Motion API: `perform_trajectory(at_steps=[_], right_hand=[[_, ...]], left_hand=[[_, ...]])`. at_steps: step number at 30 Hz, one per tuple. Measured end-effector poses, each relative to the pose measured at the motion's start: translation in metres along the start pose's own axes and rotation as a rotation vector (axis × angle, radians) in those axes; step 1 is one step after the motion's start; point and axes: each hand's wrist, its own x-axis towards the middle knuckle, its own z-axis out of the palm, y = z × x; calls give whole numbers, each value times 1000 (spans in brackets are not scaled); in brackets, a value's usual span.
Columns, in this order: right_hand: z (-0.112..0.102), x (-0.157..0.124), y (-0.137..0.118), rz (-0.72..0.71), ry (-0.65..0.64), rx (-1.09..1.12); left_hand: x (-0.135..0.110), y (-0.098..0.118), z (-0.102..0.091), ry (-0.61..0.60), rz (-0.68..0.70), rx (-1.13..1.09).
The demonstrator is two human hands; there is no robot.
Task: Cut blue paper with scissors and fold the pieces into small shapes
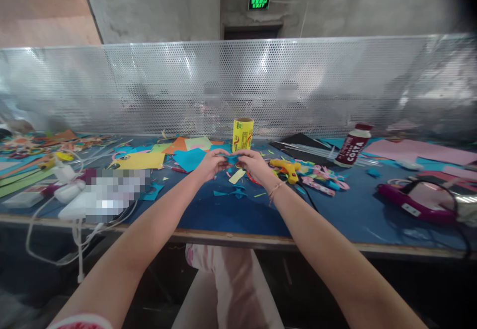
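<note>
Between my two hands, above the blue table [231,217], is a small piece of blue paper [233,159]. My left hand [215,166] pinches its left side, and my right hand [254,166] pinches the right side. Just behind them stands a yellow cardboard tube [243,134], upright, with its lower end partly hidden by my fingers. Blue paper scraps [236,193] lie on the table below my hands. A pale yellow paper strip [237,176] rests between them. To the right of my right hand is a yellow glue gun [286,170].
Coloured paper sheets [139,160] spread across the left and back. A Costa bottle [353,145] and a purple-framed object [413,205] stand at the right. White cables [32,242] hang over the front edge at left. A perforated metal screen [167,90] closes off the back.
</note>
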Motion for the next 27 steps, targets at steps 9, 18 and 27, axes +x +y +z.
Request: perform_trajectory(at_steps=[9,18,27], right_hand=[[-4,2,4,-39,24,-143],[-4,0,1,-100,3,-258],[-3,0,1,-141,17,-278]], left_hand=[[3,-3,0,47,-37,26],[2,-4,-1,75,38,116],[2,-2,0,69,97,150]])
